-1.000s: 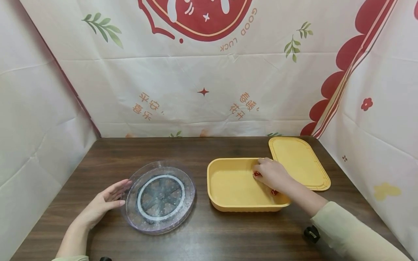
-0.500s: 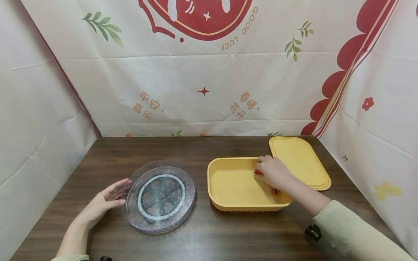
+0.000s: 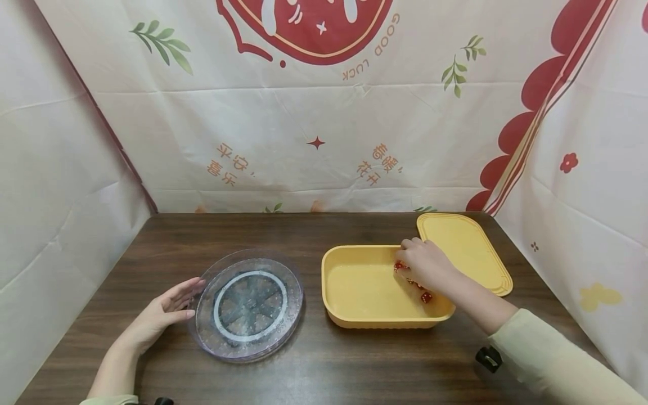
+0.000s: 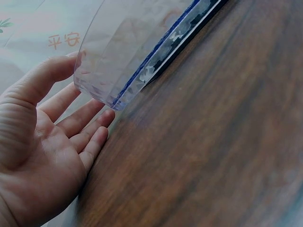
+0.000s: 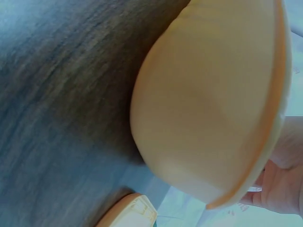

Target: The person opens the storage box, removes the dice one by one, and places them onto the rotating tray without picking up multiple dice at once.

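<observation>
My right hand (image 3: 426,264) reaches down inside the yellow rectangular box (image 3: 361,324). Its fingers curl at red dice (image 3: 399,266) with pale dots. More dice show along the hand's near side, and one die (image 3: 427,296) lies by the box's right end. In the right wrist view the box's wall (image 5: 203,109) hides most of that hand (image 5: 284,182). On the left stands a clear round plastic dish (image 3: 291,329) with a white ring and dark wedges in its base. My left hand (image 3: 157,318) holds its spread fingers and thumb at the dish's side wall (image 4: 118,52).
A flat yellow lid (image 3: 463,247) lies behind and right of the box. Printed white cloth (image 3: 304,169) hangs at the back and both sides of the dark wooden table (image 3: 324,371). A gap of bare wood separates dish from box.
My right hand has shifted slightly back and right inside the box, the die at its fingertips moving along. More dice now show beside the hand. My left hand and the dish stay put.
</observation>
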`<move>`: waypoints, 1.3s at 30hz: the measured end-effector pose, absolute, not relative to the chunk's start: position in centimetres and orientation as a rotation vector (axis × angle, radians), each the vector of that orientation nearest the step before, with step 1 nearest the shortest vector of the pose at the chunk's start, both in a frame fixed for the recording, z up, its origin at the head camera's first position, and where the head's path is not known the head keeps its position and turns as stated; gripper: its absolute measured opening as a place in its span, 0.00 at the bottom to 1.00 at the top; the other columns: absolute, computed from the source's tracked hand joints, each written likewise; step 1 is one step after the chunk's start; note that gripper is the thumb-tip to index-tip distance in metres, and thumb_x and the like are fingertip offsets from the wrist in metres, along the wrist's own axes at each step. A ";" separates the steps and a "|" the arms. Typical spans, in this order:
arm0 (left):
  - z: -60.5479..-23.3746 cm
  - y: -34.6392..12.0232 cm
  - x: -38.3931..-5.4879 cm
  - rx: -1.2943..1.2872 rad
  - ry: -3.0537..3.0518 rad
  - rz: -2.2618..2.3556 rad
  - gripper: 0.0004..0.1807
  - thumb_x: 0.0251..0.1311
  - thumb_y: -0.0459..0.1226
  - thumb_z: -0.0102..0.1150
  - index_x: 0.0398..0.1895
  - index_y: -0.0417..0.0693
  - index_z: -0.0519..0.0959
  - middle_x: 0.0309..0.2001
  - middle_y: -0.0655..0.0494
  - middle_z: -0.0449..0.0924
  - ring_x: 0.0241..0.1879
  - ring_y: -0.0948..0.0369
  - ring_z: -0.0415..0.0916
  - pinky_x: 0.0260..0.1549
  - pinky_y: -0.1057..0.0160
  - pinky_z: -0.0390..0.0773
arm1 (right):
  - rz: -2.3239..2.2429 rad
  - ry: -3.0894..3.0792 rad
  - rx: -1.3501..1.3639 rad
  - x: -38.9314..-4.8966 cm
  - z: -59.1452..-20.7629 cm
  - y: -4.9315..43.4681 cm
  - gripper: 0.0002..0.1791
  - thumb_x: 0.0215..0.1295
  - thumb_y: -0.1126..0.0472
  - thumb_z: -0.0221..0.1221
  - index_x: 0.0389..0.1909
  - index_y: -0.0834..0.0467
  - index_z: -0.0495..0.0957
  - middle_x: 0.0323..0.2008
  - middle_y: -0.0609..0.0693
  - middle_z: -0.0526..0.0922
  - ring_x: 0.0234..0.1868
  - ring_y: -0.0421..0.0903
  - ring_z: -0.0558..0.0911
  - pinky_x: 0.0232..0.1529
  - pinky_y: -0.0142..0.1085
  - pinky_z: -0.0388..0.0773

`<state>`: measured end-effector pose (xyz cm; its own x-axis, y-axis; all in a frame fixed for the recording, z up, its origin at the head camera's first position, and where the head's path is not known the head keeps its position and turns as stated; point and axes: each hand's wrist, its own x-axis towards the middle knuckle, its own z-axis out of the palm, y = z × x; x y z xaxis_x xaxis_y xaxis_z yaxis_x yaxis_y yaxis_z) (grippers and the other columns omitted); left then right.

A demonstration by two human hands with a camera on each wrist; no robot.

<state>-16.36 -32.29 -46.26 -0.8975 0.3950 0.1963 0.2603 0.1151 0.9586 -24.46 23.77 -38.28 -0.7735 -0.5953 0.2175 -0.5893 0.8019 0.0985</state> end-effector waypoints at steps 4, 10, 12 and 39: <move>-46.3 -32.3 -16.3 0.671 2.265 1.908 0.32 0.62 0.21 0.51 0.69 0.28 0.54 0.65 0.53 0.68 0.63 0.70 0.63 0.56 0.76 0.63 | -0.047 -2.776 0.909 -24.4 -37.8 23.5 0.08 0.49 0.59 0.72 0.24 0.52 0.81 0.25 0.45 0.70 0.29 0.47 0.71 0.27 0.40 0.67; -46.2 -32.2 -16.3 0.685 2.266 1.910 0.32 0.62 0.21 0.51 0.69 0.28 0.55 0.65 0.51 0.67 0.63 0.70 0.63 0.56 0.76 0.63 | -0.078 -2.736 0.938 -24.4 -36.9 23.0 0.08 0.49 0.58 0.73 0.26 0.53 0.82 0.26 0.46 0.72 0.29 0.48 0.71 0.26 0.39 0.67; -46.2 -32.2 -16.3 0.684 2.267 1.910 0.32 0.62 0.21 0.51 0.69 0.28 0.55 0.66 0.50 0.67 0.63 0.70 0.63 0.56 0.76 0.63 | -0.076 -2.731 0.945 -24.3 -36.6 22.8 0.08 0.48 0.58 0.73 0.27 0.53 0.83 0.26 0.46 0.72 0.29 0.48 0.71 0.26 0.39 0.67; -46.2 -32.2 -16.1 0.638 2.302 1.887 0.32 0.62 0.22 0.51 0.69 0.29 0.55 0.65 0.55 0.68 0.62 0.72 0.63 0.55 0.76 0.63 | -0.048 -2.657 1.057 -23.5 -33.6 19.2 0.06 0.51 0.58 0.72 0.28 0.50 0.84 0.27 0.44 0.72 0.32 0.46 0.71 0.29 0.37 0.64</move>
